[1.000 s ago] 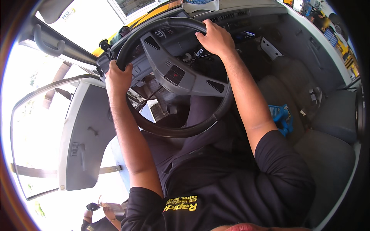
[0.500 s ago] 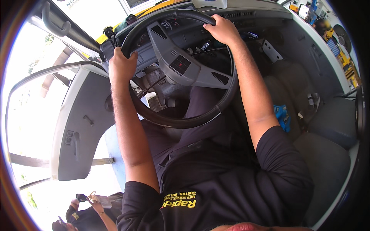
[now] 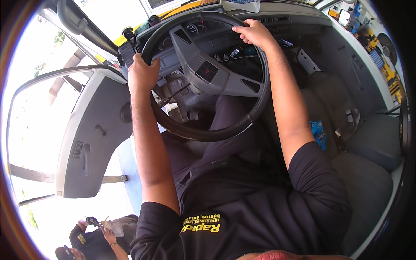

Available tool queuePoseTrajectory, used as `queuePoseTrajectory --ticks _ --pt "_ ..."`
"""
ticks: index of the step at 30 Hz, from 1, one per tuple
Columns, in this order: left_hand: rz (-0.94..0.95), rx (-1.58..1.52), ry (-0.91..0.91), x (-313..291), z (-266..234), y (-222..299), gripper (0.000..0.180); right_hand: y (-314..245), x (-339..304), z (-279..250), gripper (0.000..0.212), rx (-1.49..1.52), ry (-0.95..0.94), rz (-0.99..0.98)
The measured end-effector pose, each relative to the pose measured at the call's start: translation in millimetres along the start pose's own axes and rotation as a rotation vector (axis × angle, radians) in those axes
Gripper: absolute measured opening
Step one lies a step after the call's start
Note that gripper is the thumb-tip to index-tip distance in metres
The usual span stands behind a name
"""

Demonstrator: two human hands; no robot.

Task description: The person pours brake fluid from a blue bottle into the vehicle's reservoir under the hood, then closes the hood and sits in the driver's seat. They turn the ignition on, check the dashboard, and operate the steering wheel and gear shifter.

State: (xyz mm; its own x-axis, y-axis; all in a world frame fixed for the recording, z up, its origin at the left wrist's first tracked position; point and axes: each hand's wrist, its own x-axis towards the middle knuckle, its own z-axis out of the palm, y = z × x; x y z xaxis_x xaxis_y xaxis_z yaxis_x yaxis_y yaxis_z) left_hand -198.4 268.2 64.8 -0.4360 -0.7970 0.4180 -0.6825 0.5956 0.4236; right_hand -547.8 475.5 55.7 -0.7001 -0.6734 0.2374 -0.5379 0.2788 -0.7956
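I sit behind a large black steering wheel [image 3: 215, 83] with a grey hub and grey spokes. My left hand [image 3: 144, 77] is closed round the rim on its left side, thumb along the inner edge. Higher up, at the wheel's upper right, my right hand [image 3: 256, 34] grips the rim with its fingers curled to the inside. Both arms are stretched forward. Behind the wheel is the instrument cluster [image 3: 197, 28]. Pedals show partly through the lower gap of the wheel, beside my legs.
On the left the grey door [image 3: 93, 138] stands open. Outside it, a person in a dark shirt [image 3: 97, 242] holds a clear bag and a dark object. A phone-like dark device [image 3: 126, 53] is mounted left of the wheel. A blue item [image 3: 318, 134] lies on the dark seats at right.
My right hand's curled fingers now show inside the rim, where mainly the thumb showed before. The whole view has shifted slightly. The person outside appears a little lower.
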Motion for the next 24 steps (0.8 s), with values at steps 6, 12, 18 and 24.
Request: queuePoseTrajectory --ticks 6,12,18,24 --pt "-0.014 -0.012 0.024 -6 0 1 0.058 9 5 14 0.048 0.053 0.340 -0.306" --pt "0.141 -0.140 -0.186 -10 -19 -24 0.055 80 -28 -42 0.029 0.742 0.748 -0.372" --pt "0.081 -0.378 -0.190 -14 -11 -30 0.044 258 -53 10 0.023 0.966 0.978 0.292" --pt "0.057 -0.362 -0.129 -14 -6 -25 0.039 288 -16 142 0.031 0.203 0.536 0.094"
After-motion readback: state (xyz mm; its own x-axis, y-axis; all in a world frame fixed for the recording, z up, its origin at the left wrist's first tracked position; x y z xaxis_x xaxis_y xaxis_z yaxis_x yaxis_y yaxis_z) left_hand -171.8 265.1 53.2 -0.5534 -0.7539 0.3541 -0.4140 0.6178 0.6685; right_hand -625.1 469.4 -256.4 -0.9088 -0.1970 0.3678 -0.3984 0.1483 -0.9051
